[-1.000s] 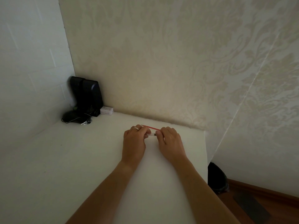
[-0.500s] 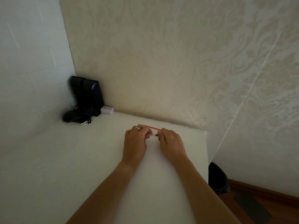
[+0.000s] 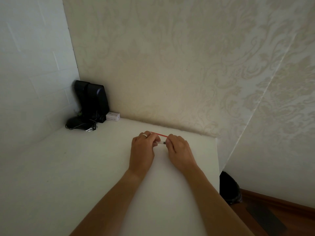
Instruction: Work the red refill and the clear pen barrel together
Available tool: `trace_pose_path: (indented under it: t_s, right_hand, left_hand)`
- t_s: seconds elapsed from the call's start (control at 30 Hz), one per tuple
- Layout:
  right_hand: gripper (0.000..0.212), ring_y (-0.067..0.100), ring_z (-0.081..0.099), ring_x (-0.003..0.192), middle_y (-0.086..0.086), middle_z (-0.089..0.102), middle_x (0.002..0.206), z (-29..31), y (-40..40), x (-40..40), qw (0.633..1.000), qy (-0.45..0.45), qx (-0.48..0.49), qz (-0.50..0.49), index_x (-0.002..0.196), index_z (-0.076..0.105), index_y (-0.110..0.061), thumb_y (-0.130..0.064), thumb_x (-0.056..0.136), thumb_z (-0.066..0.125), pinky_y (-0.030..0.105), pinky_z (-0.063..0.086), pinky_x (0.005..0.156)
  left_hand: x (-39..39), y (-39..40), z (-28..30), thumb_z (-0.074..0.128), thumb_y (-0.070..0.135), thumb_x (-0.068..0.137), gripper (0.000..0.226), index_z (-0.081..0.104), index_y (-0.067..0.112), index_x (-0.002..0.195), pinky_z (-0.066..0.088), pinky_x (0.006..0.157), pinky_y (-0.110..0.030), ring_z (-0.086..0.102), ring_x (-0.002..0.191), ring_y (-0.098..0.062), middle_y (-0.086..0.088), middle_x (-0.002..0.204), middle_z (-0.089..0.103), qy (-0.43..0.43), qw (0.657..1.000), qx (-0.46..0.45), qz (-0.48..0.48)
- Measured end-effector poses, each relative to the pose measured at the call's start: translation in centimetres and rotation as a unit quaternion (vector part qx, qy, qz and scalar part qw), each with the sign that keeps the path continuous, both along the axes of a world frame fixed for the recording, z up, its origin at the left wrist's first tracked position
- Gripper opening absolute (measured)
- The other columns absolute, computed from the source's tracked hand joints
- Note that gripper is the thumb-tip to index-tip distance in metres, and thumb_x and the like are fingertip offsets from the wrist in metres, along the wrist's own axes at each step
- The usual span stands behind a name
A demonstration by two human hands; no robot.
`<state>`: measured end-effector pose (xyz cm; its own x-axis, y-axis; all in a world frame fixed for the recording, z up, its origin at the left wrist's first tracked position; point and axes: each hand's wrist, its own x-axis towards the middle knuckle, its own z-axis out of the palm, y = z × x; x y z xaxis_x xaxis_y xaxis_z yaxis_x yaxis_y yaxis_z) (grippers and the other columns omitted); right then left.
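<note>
Both my hands rest on a white table [image 3: 88, 167], close together near its far right corner. My left hand [image 3: 142, 150], with a ring on one finger, pinches one end of a small clear pen-like piece with a dark tip [image 3: 161, 142]. My right hand [image 3: 179, 149] pinches its other end with curled fingers. Just beyond my fingers a thin red stick [image 3: 159, 134] lies on the table and spans from one hand to the other. What the fingers cover is hidden.
Two black speakers [image 3: 92, 99] stand in the far left corner with a black mouse [image 3: 75, 124], cables and a small white box [image 3: 112, 116]. Patterned wallpaper rises behind the table. Beyond the table's right edge sits a dark bag [image 3: 229, 188] on a wooden floor.
The hands have barely moved. The gap between them has widened slightly, showing a bit more of the clear piece with the dark tip.
</note>
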<state>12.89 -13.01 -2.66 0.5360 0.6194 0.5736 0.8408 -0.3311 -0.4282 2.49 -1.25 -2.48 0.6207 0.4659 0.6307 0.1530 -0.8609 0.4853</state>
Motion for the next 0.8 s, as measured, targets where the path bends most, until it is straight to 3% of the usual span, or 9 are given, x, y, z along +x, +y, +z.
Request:
trace_pose_path:
  t_s: [0.17,0.3,0.47,0.63,0.7,0.8]
  right_hand:
    - [0.027,0.017,0.041,0.062,-0.008,0.043,0.064,0.32,0.07,-0.26,1.000,0.017,0.022,-0.005,0.073,0.042,-0.019,-0.018,0.100,0.045,0.030,0.030,0.061]
    - [0.025,0.014,0.040,0.063,-0.010,0.043,0.066,0.27,-0.05,-0.12,1.000,-0.003,0.021,0.012,0.076,0.042,-0.021,-0.014,0.099,0.047,0.028,0.029,0.064]
    - [0.024,0.010,0.042,0.064,-0.013,0.045,0.065,0.33,-0.29,-0.02,0.999,0.027,0.013,0.039,0.078,0.054,-0.015,-0.013,0.100,0.046,0.023,0.030,0.060]
    - [0.023,0.006,0.044,0.067,-0.012,0.048,0.067,0.61,-0.46,-0.03,0.997,0.038,0.000,0.063,0.080,0.056,-0.014,-0.013,0.101,0.046,0.015,0.032,0.062]
    - [0.023,0.010,0.043,0.066,-0.012,0.047,0.068,0.55,-0.37,-0.07,0.998,0.033,0.000,0.059,0.081,0.055,-0.016,-0.015,0.102,0.045,0.019,0.033,0.061]
    - [0.023,0.016,0.041,0.065,-0.011,0.044,0.068,0.32,-0.20,0.04,0.999,0.012,0.012,0.035,0.079,0.049,-0.018,-0.018,0.102,0.041,0.032,0.036,0.060]
  left_hand:
    - [-0.14,-0.16,0.25,0.068,-0.008,0.081,0.033,0.066,0.023,0.095,0.047,0.079,-0.032,0.062,0.085,-0.009,0.011,0.088,0.064,-0.002,1.000,0.007,-0.005]
    - [-0.08,-0.15,0.16,0.068,-0.008,0.081,0.033,0.066,0.022,0.095,0.045,0.079,-0.030,0.056,0.080,-0.002,0.010,0.088,0.062,-0.005,1.000,0.003,0.000]
    - [-0.11,0.01,0.16,0.067,-0.017,0.074,0.037,0.066,0.018,0.085,0.049,0.075,-0.034,0.051,0.077,-0.004,0.010,0.082,0.059,-0.018,1.000,-0.001,-0.005]
    - [-0.08,-0.14,0.30,0.067,-0.023,0.067,0.043,0.057,0.018,0.076,0.038,0.070,-0.024,0.039,0.075,-0.003,0.014,0.078,0.047,-0.014,1.000,0.008,0.001]
    - [0.03,-0.09,0.10,0.067,-0.020,0.071,0.040,0.059,0.018,0.082,0.041,0.071,-0.024,0.046,0.078,-0.008,0.011,0.082,0.053,-0.007,1.000,0.005,0.000]
    - [0.28,-0.09,-0.23,0.073,-0.002,0.082,0.032,0.068,0.018,0.106,0.048,0.084,-0.033,0.061,0.097,-0.019,0.002,0.102,0.067,0.001,0.999,0.036,0.012]
